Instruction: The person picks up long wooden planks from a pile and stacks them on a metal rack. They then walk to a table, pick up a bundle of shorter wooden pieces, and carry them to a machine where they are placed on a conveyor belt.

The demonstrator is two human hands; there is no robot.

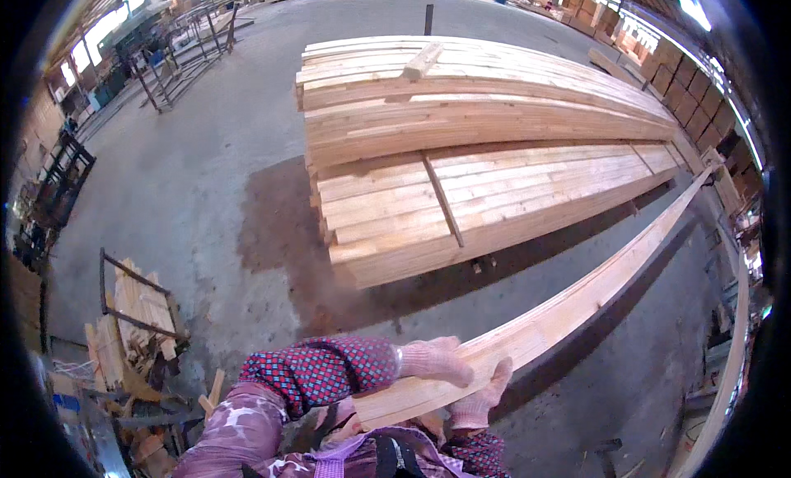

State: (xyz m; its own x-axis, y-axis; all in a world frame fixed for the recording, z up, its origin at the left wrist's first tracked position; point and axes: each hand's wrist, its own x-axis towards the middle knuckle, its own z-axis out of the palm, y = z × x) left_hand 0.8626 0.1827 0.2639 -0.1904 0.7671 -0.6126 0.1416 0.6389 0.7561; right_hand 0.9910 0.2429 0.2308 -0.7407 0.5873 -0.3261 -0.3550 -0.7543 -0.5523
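A long pale wooden board [527,338] reaches from my body toward the far right, its near end at my waist. Across its upper face lies my left hand [437,361], in a pinkish knit glove, gripping near the left edge. My right hand [482,398], gloved alike, holds the right edge from beneath with the thumb up; its other fingers are hidden under the wood. Beyond the board stands a big stack of similar boards [387,210] in stepped layers, with thin cross strips [443,199] on the lower one. A short wood block [423,61] rests on top.
At the lower left, a dark metal rack [136,317] holds short wood offcuts [144,301]. Metal frames [181,58] stand at the far left on the grey concrete floor [189,181]. Another long board [729,371] runs along the right side, near stacked timber bundles [688,82].
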